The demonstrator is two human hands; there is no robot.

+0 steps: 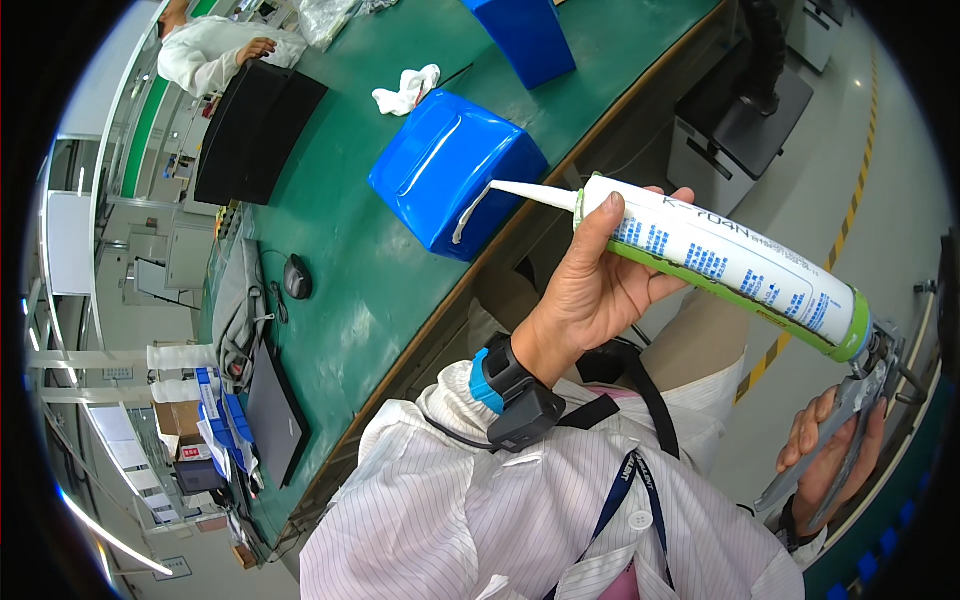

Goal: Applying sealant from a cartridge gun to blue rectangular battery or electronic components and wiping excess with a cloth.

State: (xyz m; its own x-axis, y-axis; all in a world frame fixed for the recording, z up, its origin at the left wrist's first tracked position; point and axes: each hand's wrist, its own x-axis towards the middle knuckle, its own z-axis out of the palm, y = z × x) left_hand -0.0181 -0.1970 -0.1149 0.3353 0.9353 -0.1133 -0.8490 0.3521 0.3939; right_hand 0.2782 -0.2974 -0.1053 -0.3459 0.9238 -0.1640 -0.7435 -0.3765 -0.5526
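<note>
My left hand [585,290] supports the front part of a white and green sealant cartridge [715,250], thumb on top and fingers underneath. The cartridge sits in a caulking gun [850,405]. My right hand [830,455] is wrapped round the gun's grey handle and trigger at the lower right. The white nozzle [538,194] points left, its tip at the near side of a glossy blue box [450,165] on the table. From that tip a white bead of sealant [468,217] runs down along the box's side.
A second blue box [525,40] stands farther back on the green table [340,240], near a white cloth [408,90]. A black monitor [255,135], mouse [297,277], grey bag [238,310] and laptop [277,415] occupy the left. Another person [225,50] is beyond the monitor. A black-seated stool [745,120] stands right.
</note>
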